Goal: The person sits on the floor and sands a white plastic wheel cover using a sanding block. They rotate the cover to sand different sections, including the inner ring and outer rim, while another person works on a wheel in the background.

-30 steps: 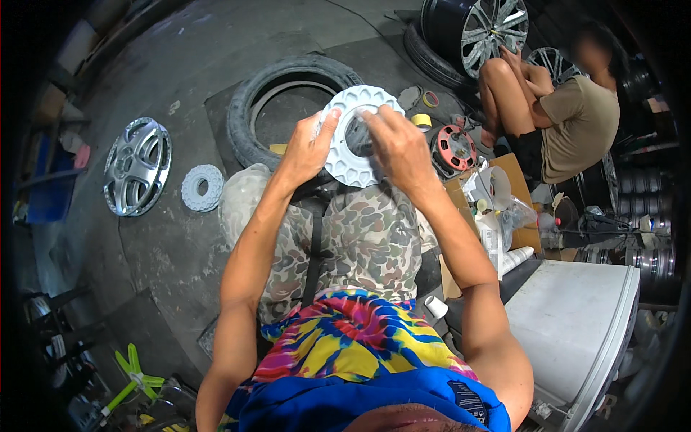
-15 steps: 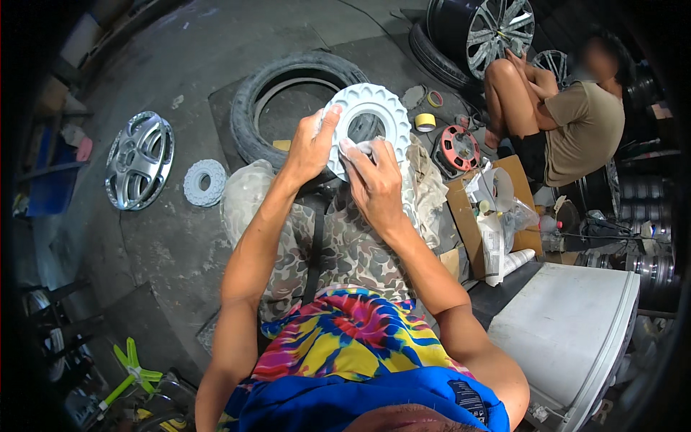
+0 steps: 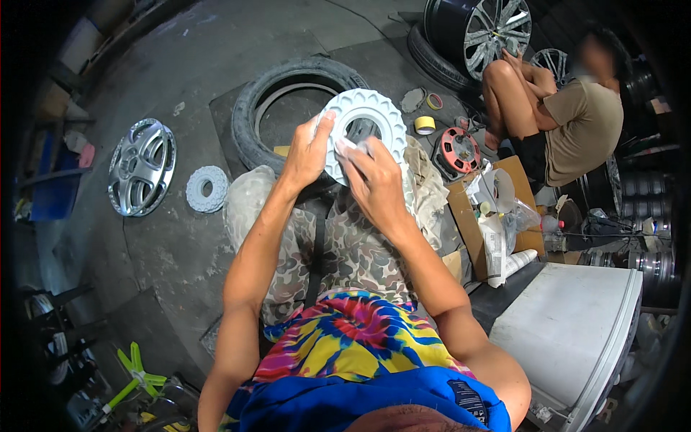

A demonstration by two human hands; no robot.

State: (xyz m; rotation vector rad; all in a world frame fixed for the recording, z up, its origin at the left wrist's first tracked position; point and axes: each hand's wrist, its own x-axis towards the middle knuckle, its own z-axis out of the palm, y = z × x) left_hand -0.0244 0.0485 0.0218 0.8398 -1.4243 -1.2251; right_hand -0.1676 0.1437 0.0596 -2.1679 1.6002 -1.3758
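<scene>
A light grey ring-shaped disc (image 3: pixel 389 124) with a scalloped rim and a round centre hole is held up above my lap. My left hand (image 3: pixel 308 154) grips its left edge, thumb on the upper face. The fingers of my right hand (image 3: pixel 377 181) are bent and press a small whitish piece (image 3: pixel 344 147) against the disc beside the hole. Whether that piece is cloth or abrasive paper I cannot make out; my fingers partly cover it. Similar grey scalloped discs (image 3: pixel 194 189) lie stacked on the floor to the left.
Beyond my hands a tyre (image 3: pixel 243 119) lies flat. A silver wheel (image 3: pixel 124 176) is at left. On the right are yellow tape (image 3: pixel 425 126), a red-and-black reel (image 3: pixel 459 151), a cardboard box (image 3: pixel 468 230) with scraps and a white cabinet (image 3: pixel 561 324). Another person (image 3: pixel 586 126) sits at a wheel.
The disc has tilted slightly and sits a little lower in view. My right hand has shifted slightly on its face, still pressing the whitish piece. My left hand keeps its grip.
</scene>
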